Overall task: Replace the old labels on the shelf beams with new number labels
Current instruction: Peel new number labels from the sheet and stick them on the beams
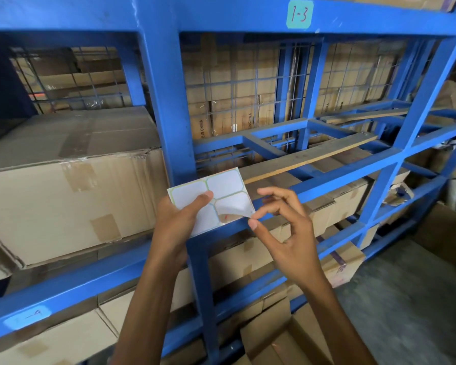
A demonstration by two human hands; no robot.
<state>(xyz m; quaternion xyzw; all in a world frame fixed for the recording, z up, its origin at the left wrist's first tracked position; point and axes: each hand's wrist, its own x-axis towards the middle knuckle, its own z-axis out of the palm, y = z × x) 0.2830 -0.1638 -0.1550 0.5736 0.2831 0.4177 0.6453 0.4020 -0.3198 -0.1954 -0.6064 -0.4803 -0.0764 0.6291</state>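
Blue shelf beams [63, 288] frame cardboard boxes [50, 201] over concrete floor [406, 299].

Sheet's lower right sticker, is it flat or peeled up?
Partly peeled: the sticker lifts at its lower corner off the sheet, pinched by the right hand.

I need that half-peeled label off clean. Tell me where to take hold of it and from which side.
Pinch the lifted lower-right corner of the label, coming from the right, as the right hand does. That corner already curls off the sheet; the left hand covers the sheet's left side.
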